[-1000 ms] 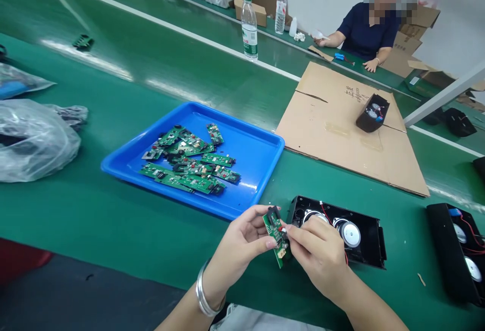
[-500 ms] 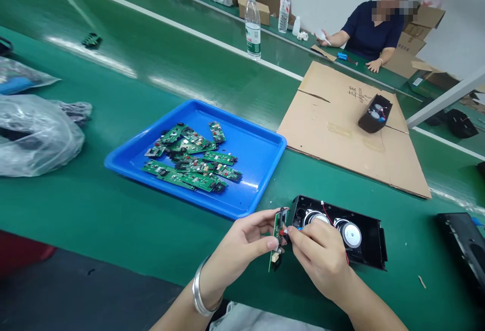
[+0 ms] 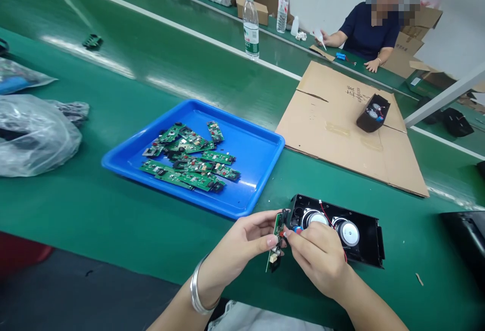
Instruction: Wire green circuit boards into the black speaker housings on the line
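Observation:
My left hand (image 3: 250, 242) grips a green circuit board (image 3: 273, 256) on edge between thumb and fingers, left of a black speaker housing (image 3: 367, 242). My right hand (image 3: 320, 252) is pinched at the board's red part; what its fingertips hold is too small and covered to make out. Two round speakers (image 3: 349, 233) sit in the open housing, the left one partly behind my right hand. A thin red wire with a white plug (image 3: 320, 202) rises over the housing's upper edge. Something blue shows behind my right fingertips.
A blue tray (image 3: 265, 179) with several circuit boards stands left of the housing. Behind lies a cardboard sheet (image 3: 326, 136) bearing another speaker unit (image 3: 373, 113). Plastic bags (image 3: 38, 136) lie at left, a black case (image 3: 462, 235) at right. Across the bench a person (image 3: 371, 30) sits.
My hands stay at the board, with only a slight shift of the fingers and board. The whole view has moved a little. Across the bench, the person's hand has tilted a white item downward.

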`<action>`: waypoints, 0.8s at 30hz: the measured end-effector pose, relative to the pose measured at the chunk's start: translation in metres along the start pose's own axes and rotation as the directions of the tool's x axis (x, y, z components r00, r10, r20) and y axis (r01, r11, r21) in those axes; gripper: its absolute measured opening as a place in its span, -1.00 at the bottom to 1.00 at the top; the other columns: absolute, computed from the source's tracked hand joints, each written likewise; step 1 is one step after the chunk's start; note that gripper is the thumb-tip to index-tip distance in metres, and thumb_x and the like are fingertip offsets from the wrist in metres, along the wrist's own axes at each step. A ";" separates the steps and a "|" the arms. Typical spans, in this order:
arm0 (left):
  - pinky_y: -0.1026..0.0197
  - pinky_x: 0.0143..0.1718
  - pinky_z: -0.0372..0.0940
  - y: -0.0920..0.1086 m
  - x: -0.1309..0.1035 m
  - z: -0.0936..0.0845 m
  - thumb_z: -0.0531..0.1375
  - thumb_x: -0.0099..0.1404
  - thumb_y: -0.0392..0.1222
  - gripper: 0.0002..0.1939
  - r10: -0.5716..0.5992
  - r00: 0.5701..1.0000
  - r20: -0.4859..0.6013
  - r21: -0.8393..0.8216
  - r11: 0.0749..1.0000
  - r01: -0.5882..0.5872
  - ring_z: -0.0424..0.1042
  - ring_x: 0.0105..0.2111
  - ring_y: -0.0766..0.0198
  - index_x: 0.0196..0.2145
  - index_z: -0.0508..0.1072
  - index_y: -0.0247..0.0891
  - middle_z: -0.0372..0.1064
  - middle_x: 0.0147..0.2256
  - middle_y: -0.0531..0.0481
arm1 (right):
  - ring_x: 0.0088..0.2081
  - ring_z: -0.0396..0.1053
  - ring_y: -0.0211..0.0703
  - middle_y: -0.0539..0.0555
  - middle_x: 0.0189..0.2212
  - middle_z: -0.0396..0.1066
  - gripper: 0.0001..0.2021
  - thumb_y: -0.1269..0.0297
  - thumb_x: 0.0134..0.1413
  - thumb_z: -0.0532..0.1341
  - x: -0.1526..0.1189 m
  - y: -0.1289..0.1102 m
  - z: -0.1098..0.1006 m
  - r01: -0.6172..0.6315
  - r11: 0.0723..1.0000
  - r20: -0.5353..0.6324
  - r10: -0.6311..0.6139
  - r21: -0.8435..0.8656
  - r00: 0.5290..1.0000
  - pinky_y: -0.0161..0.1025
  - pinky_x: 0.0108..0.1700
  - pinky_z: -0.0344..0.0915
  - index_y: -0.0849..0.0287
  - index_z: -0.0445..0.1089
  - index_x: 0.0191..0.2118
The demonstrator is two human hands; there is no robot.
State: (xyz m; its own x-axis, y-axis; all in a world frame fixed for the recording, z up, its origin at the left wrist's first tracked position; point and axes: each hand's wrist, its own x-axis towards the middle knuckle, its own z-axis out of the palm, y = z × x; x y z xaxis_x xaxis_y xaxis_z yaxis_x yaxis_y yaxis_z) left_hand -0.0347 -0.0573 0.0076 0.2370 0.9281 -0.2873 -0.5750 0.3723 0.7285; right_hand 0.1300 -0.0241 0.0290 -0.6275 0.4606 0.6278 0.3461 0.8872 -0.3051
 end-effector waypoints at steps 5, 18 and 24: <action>0.37 -0.35 0.37 0.000 0.002 0.001 0.42 -0.10 -0.16 -0.61 0.050 0.999 0.022 0.002 0.999 -0.050 0.41 -0.37 0.32 -0.23 0.56 -0.10 0.50 -0.43 0.04 | -0.55 0.11 -0.29 0.02 -0.61 0.28 -0.87 0.58 0.13 0.11 -0.004 -0.002 -0.001 -0.047 0.998 -0.002 0.047 0.034 0.999 -0.28 -0.54 0.06 0.33 0.38 -0.26; 0.33 -0.55 0.35 0.000 -0.004 0.003 0.37 -0.14 -0.34 -0.59 0.037 0.998 -0.049 0.155 0.987 -0.029 0.32 -0.57 0.39 -0.24 0.57 -0.15 0.40 -0.39 0.03 | -0.55 0.16 -0.27 0.04 -0.61 0.34 -0.84 0.59 0.12 0.11 -0.010 0.003 0.002 0.035 0.999 -0.024 -0.034 0.029 0.999 -0.29 -0.54 0.09 0.34 0.35 -0.19; 0.28 -0.48 0.38 -0.003 -0.003 0.005 0.39 -0.13 -0.26 -0.58 0.008 0.999 -0.045 0.145 0.989 -0.001 0.37 -0.50 0.33 -0.22 0.55 -0.21 0.43 -0.36 -0.01 | -0.56 0.19 -0.29 0.01 -0.61 0.33 -0.85 0.58 0.15 0.08 -0.004 -0.001 -0.005 0.008 1.000 0.013 -0.008 0.003 1.000 -0.31 -0.54 0.12 0.32 0.34 -0.21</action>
State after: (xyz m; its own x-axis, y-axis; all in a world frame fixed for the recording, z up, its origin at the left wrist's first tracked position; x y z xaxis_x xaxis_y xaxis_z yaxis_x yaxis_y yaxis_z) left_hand -0.0299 -0.0617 0.0091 0.1969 0.9304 -0.3093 -0.4553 0.3661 0.8116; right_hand 0.1360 -0.0269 0.0305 -0.6392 0.4542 0.6206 0.3396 0.8907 -0.3022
